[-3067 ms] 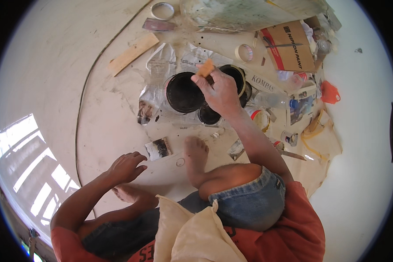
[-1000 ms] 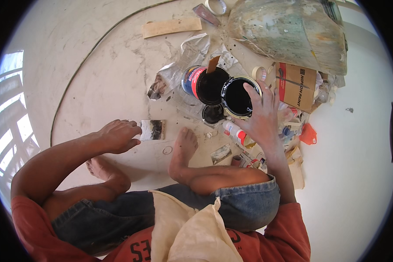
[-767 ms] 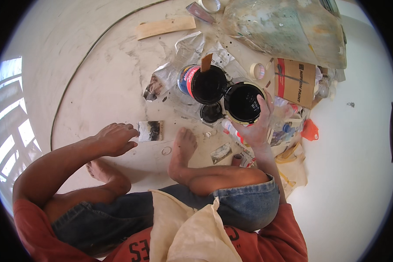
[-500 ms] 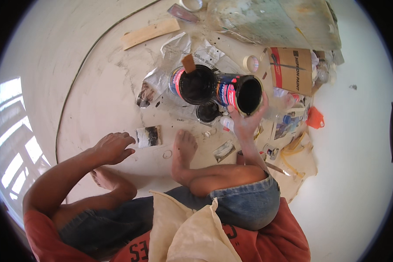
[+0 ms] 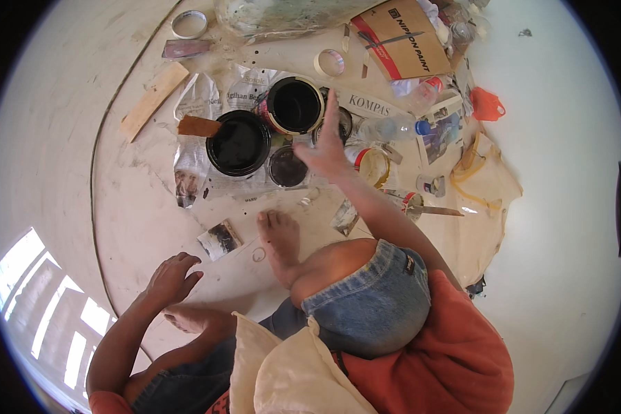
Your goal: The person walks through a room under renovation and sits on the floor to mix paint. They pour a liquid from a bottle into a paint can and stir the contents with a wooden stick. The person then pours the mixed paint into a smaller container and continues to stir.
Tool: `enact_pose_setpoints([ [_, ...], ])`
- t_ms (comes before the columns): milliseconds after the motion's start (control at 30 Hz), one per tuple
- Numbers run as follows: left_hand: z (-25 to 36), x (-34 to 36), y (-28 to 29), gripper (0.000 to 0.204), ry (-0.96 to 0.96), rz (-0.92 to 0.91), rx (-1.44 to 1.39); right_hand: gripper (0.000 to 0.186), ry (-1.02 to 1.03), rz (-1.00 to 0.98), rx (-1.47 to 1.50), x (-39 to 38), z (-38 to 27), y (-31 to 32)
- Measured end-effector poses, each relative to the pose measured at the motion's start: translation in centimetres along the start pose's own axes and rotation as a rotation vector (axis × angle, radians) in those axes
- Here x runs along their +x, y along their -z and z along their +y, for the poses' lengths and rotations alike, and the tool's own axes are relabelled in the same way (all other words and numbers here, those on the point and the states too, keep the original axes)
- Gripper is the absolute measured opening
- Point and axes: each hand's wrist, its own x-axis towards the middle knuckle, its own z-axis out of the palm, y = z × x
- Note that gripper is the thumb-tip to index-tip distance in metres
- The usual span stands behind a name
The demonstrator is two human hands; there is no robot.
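Hanging empty at left, the left hand (image 5: pixel 174 277) has fingers loosely curled, thumb apart. Brown scraper (image 5: pixel 197 126) juts over the rim of the black can (image 5: pixel 238 143). Right of it, the smaller can (image 5: pixel 295 105), gripped tipped half a second ago, now stands mouth-up on newspaper (image 5: pixel 190 160). Right hand (image 5: pixel 324 150) thus carries nothing, fingers spread; contact unclear. Behind it, a tin (image 5: pixel 346 124) is part-hidden.

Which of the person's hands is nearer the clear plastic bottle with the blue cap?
Right. The right hand is spread open to the left of the clear plastic bottle; the left hand is much farther off, toward the lower left.
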Motion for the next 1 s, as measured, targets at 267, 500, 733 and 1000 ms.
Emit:
enact_pose_setpoints([
  [267, 0.1, 0.4, 0.2, 0.030, -0.034, 0.005, 0.013, 0.097, -0.479, -0.559, -0.527, 4.7, 6.3, 4.3],
  [500, 0.3, 0.4, 0.4, 0.029, -0.066, 0.046, 0.018, 0.116, -0.473, -0.515, -0.692, 3.4, 5.2, 2.7],
  [733, -0.1, 0.0, 0.2, 0.030, -0.020, 0.015, 0.049, 0.087, -0.208, 0.209, -0.057, 3.6, -2.1, 6.2],
  [1000, 0.2, 0.3, 0.3, 0.031, -0.013, -0.007, 0.054, 0.069, 0.233, 0.201, 0.000, 0.5, -1.1, 0.1],
])
